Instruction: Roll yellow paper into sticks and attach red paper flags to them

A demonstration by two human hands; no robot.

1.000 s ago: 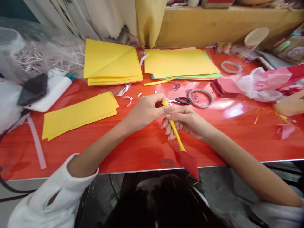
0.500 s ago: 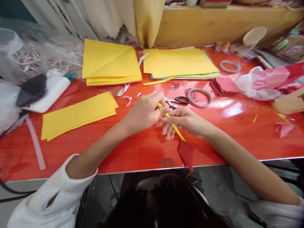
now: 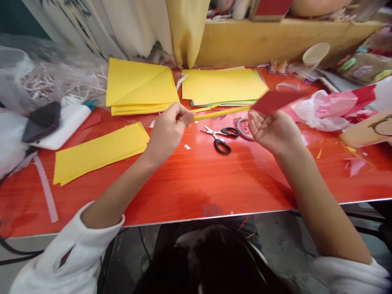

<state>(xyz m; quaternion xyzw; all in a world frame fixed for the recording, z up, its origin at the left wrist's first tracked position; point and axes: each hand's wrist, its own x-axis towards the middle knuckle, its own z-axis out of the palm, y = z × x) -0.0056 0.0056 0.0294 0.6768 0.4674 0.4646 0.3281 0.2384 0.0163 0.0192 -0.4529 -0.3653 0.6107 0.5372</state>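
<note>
My left hand [image 3: 175, 127] pinches the left end of a thin yellow paper stick [image 3: 226, 111], held roughly level above the table. At the stick's other end is a folded red paper piece [image 3: 275, 101], blurred by motion. My right hand [image 3: 272, 130] is turned palm up just under the red paper, its fingers loosely bent and near or touching the stick's end. The paper hides part of that hand, so a grip is not visible. Black-handled scissors [image 3: 221, 138] lie spread on the red table between my hands.
Yellow paper stacks [image 3: 141, 85] and yellow sheets [image 3: 220, 85] lie at the back, with cut yellow strips [image 3: 102, 153] at left. A tape roll [image 3: 244, 130] sits behind my right hand. A phone [image 3: 43, 120], pink wrapping [image 3: 333, 106] and a paper cup [image 3: 317, 55] stand around the edges.
My hands have moved apart and up. The stick has swung from slanting toward me to pointing right, lifting the red paper off the table's front. The scissors are now uncovered.
</note>
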